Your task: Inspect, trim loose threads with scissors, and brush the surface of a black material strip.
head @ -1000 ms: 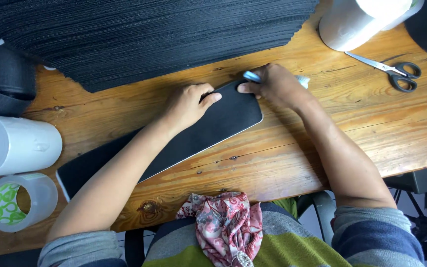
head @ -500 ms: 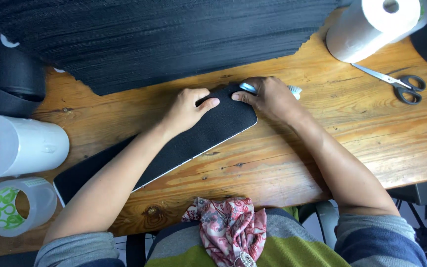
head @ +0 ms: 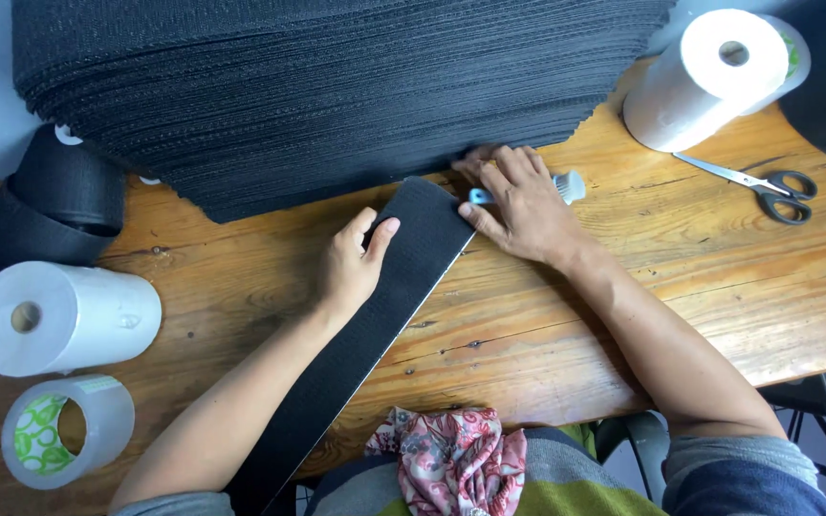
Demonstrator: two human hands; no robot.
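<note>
Lying slantwise across the middle of the wooden desk, a long black strip runs from the near edge up to the foot of a big stack of black sheets that fills the far edge. The left hand rests flat on the strip's upper part, fingers together and thumb spread, gripping nothing. The right hand presses its fingertips on the strip's top right corner and closes over a small blue-and-white tool, whose pale end sticks out to the right.

Right of that hand, silver scissors with black handles lie near the desk's far right corner, just beside a white paper roll. At the left edge sit two black rolls, another white paper roll and, nearest the front left corner, a roll of clear tape with green print. A red patterned cloth lies in the person's lap at the near edge.
</note>
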